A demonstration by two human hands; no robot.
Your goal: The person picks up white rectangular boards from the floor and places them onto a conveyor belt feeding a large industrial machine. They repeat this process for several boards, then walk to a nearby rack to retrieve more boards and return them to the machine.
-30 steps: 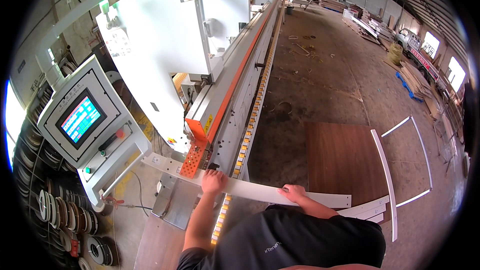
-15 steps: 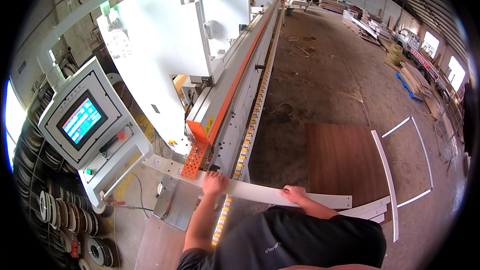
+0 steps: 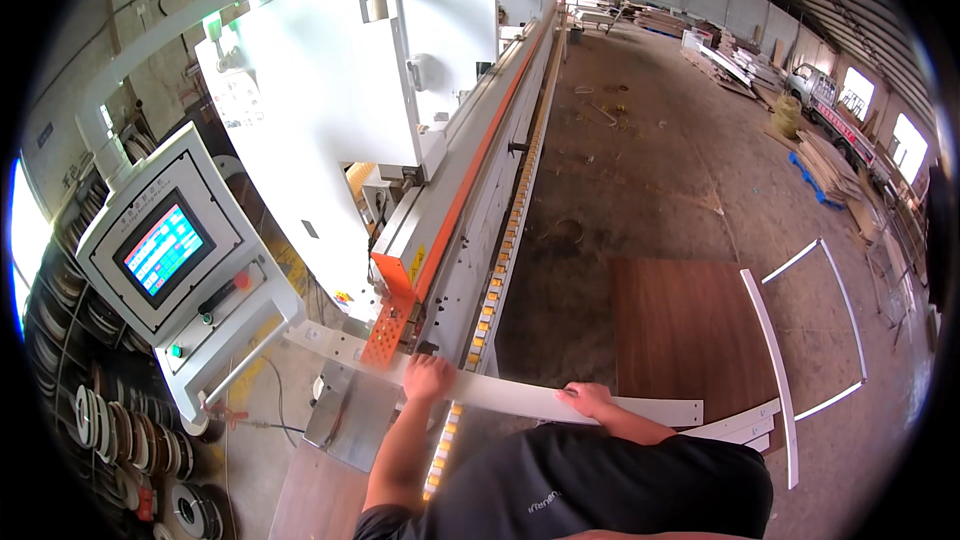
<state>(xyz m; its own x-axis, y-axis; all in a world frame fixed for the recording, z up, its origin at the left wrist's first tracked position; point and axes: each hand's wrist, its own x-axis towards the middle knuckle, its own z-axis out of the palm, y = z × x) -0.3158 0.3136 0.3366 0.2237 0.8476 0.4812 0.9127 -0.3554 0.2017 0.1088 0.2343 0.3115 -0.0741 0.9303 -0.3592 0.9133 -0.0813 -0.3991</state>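
A long white board strip (image 3: 510, 396) lies crosswise in front of my body, with its left end reaching past an orange perforated guard (image 3: 383, 340) on the machine. My left hand (image 3: 429, 378) is closed over the strip's edge, just right of that guard and close to the start of the roller track. Farther along toward the strip's right end, my right hand (image 3: 586, 400) grips the near edge, its thumb on top. The fingers under the strip are hidden. Holes show near the strip's right tip.
A long white machine (image 3: 330, 110) with a track of yellow rollers (image 3: 487, 310) runs away ahead. At left stand a control panel (image 3: 165, 245) and edging rolls (image 3: 195, 512). A brown panel (image 3: 690, 330) and more white strips (image 3: 770, 360) lie at right.
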